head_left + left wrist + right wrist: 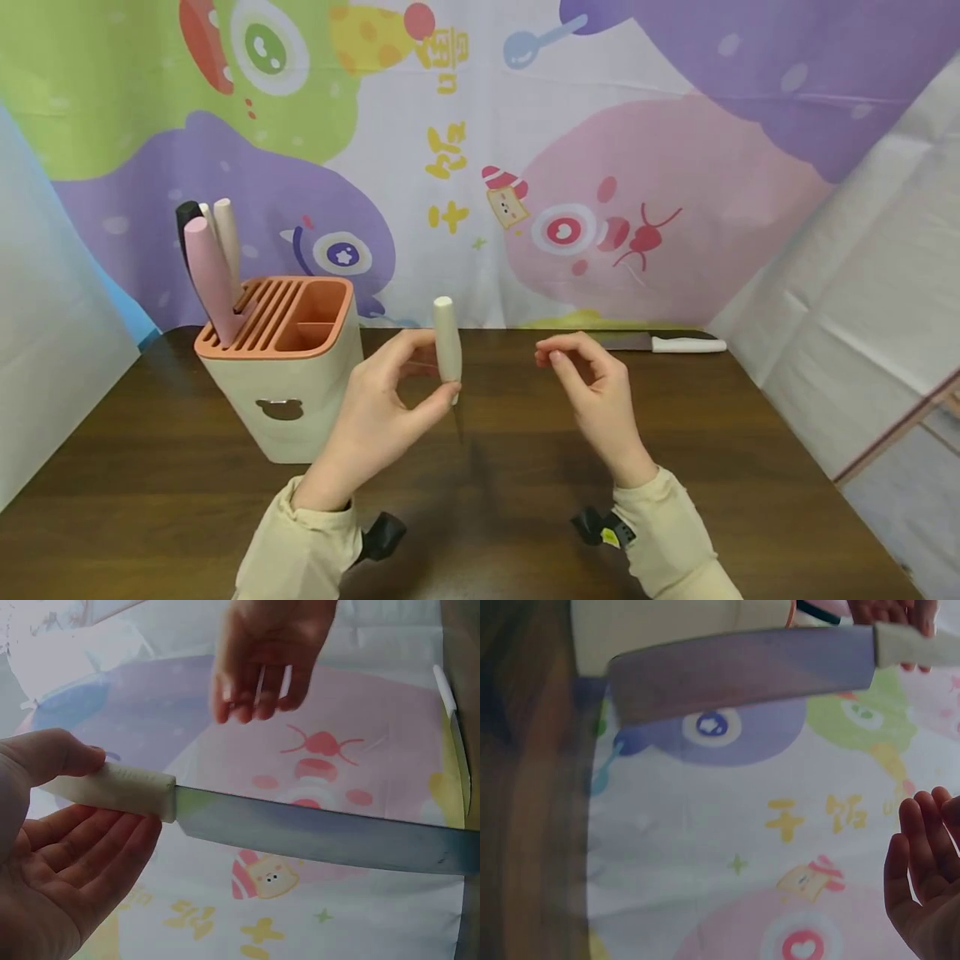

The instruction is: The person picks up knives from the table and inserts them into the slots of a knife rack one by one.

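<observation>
My left hand [382, 408] pinches the cream handle of a kitchen knife [447, 342], thumb on one side and fingers on the other. The knife stands upright with its blade pointing down, edge-on in the head view; its broad blade [322, 831] shows in the left wrist view and again in the right wrist view [742, 671]. To the right of it, my right hand [596, 392] is raised above the table with loosely bent fingers and nothing in them. In the right wrist view that hand [926, 877] is apart from the knife.
At the left stands a cream knife block [315, 408] with an orange slotted top, holding a pink-handled knife [210, 275], a black handle [186, 218] and pale handles. Another white-handled knife [686, 345] lies at the table's back right. A cartoon-printed cloth [480, 267] hangs behind.
</observation>
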`<state>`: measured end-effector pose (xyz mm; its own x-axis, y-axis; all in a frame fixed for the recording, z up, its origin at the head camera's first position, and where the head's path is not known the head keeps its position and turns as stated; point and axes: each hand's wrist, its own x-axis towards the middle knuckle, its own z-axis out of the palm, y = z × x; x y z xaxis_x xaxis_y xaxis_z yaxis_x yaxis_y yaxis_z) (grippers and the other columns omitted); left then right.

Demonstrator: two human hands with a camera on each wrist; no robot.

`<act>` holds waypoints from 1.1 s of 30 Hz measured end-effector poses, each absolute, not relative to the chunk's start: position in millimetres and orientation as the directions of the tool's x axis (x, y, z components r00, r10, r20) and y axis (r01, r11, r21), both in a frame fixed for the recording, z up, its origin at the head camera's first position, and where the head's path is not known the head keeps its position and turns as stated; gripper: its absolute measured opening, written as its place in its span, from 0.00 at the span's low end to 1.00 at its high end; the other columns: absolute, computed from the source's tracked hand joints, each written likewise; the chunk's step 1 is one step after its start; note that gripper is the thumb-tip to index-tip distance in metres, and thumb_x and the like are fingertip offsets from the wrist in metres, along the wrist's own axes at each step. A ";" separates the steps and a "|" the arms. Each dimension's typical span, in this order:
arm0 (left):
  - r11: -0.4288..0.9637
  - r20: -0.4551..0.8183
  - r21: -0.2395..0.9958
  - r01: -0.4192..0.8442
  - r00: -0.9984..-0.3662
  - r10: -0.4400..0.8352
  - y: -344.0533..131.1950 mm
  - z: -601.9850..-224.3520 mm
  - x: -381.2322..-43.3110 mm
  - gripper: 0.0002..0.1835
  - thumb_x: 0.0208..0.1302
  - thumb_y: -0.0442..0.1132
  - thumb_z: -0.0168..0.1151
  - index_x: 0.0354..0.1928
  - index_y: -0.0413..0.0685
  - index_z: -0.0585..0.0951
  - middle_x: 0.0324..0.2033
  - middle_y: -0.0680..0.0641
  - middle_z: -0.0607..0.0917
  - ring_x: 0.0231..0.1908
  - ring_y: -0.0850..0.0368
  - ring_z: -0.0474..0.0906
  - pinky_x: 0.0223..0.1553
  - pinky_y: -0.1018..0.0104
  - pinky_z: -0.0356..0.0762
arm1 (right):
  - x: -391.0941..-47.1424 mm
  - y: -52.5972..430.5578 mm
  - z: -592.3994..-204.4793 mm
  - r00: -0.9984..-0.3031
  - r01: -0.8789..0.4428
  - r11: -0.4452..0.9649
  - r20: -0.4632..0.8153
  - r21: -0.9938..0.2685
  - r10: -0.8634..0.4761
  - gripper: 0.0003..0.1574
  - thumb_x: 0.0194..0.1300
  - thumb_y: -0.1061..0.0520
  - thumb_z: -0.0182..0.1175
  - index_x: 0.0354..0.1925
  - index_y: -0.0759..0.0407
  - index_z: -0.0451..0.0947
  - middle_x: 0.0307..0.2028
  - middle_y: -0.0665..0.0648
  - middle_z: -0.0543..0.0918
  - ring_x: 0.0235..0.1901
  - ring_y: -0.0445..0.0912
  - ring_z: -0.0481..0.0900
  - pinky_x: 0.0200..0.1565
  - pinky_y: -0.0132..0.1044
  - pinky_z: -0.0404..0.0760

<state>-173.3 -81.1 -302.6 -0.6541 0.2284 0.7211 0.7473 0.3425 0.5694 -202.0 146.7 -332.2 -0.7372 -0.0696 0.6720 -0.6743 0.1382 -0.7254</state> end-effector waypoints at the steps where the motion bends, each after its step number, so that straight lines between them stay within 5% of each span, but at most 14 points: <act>1: 0.337 0.723 0.572 0.748 -0.654 0.223 -81.7 -302.5 -172.8 0.20 0.47 0.29 0.66 0.45 0.42 0.75 0.36 0.50 0.80 0.37 0.60 0.78 0.41 0.68 0.79 | -203.1 150.0 -333.9 -0.740 -0.671 0.151 0.669 -0.726 -0.069 0.08 0.64 0.66 0.52 0.38 0.69 0.77 0.33 0.58 0.80 0.35 0.43 0.79 0.43 0.31 0.78; 16: 0.361 0.751 0.528 0.769 -0.621 0.223 -92.7 -305.0 -168.5 0.18 0.53 0.25 0.62 0.47 0.40 0.73 0.38 0.47 0.78 0.40 0.59 0.77 0.43 0.69 0.78 | -212.8 189.9 -340.6 -0.791 -0.592 0.351 0.606 -0.725 -0.084 0.08 0.61 0.70 0.54 0.38 0.70 0.78 0.32 0.65 0.81 0.33 0.39 0.79 0.38 0.24 0.77; 25: 0.395 0.780 0.489 0.778 -0.592 0.202 -100.0 -300.7 -163.5 0.19 0.51 0.19 0.59 0.46 0.37 0.73 0.37 0.46 0.77 0.39 0.60 0.75 0.41 0.73 0.78 | -232.0 225.6 -359.5 -0.804 -0.557 0.538 0.574 -0.633 -0.157 0.08 0.61 0.63 0.57 0.39 0.57 0.80 0.33 0.53 0.83 0.33 0.36 0.77 0.35 0.24 0.74; 33: 0.412 0.801 0.472 0.780 -0.574 0.170 -108.0 -296.0 -159.4 0.21 0.49 0.18 0.60 0.47 0.36 0.73 0.39 0.46 0.78 0.39 0.61 0.75 0.41 0.77 0.76 | -247.6 260.7 -368.6 -0.823 -0.515 0.661 0.531 -0.546 -0.202 0.18 0.58 0.70 0.49 0.40 0.53 0.79 0.35 0.49 0.82 0.36 0.35 0.76 0.37 0.24 0.73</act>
<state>-159.4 -108.0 -296.0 -0.5740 0.1700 0.8010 0.7799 0.4115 0.4715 -247.6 260.7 -368.6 -0.8229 -0.2020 0.5310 -0.5146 0.6610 -0.5461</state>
